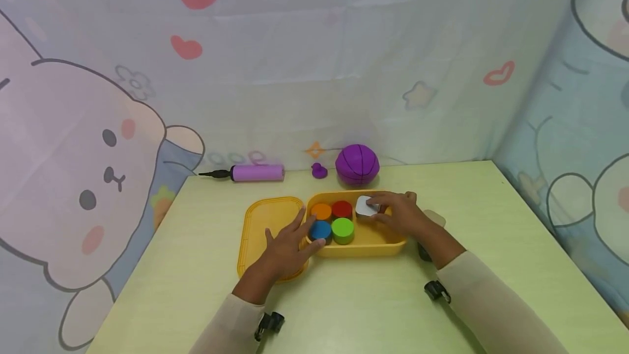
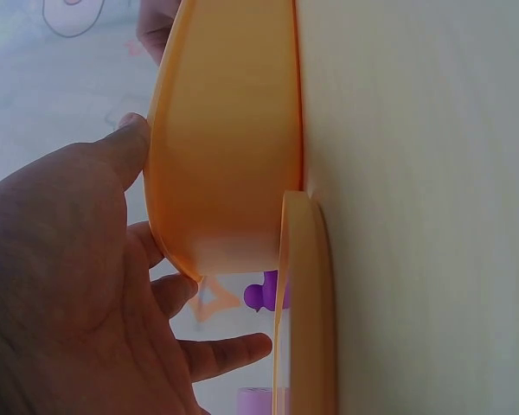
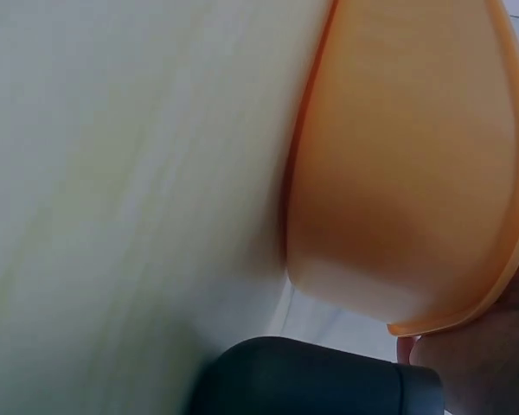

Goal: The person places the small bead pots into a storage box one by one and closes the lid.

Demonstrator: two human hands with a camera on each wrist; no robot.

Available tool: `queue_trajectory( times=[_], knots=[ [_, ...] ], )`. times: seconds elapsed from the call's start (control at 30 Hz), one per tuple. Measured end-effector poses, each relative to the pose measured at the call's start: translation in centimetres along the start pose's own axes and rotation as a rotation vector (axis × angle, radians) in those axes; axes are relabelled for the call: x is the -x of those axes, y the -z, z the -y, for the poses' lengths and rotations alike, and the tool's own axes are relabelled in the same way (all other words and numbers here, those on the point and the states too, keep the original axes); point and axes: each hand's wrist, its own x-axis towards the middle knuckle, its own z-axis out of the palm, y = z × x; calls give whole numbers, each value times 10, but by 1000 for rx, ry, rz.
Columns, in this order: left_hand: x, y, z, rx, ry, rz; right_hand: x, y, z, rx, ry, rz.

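Observation:
A yellow plastic box [image 1: 361, 251] stands on the table with several small round tubs in its left half: orange [image 1: 321, 211], red [image 1: 342, 209], blue [image 1: 320, 230] and green [image 1: 343, 230]. With thumb and fingers, my right hand [image 1: 403, 214] pinches a white-topped, square-cornered small container [image 1: 365, 206] inside the box, toward the back. My left hand [image 1: 287, 250] lies spread at the box's left end, fingers fairly straight, fingertips at the rim [image 2: 156, 138]. Beneath that hand, the flat yellow lid [image 1: 265, 223] lies on the table beside the box.
Along the back edge lie a purple hand pump [image 1: 257, 172], a small purple duck [image 1: 319, 171] and a purple ball [image 1: 357, 164]. A dark object [image 3: 311, 380] stands right of the box, partly hidden by my right forearm. A printed cloth [image 1: 314, 70] hangs behind the table.

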Motion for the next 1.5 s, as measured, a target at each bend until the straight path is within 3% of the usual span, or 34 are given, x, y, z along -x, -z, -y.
queue_trajectory(
  times=[0.47,1.1,1.3,1.5],
  knots=[
    [2,1,0,1,-11,-12,-8,0,4,17,-84,84],
    [2,0,0,-1,0,-13,-4,1,6,-54,-95,20],
    [1,0,0,-1,-8,-21,2,10,1,-92,-82,-35],
    [1,0,0,-2,-6,-13,17,25,1,-195,-73,-102]
  ],
)
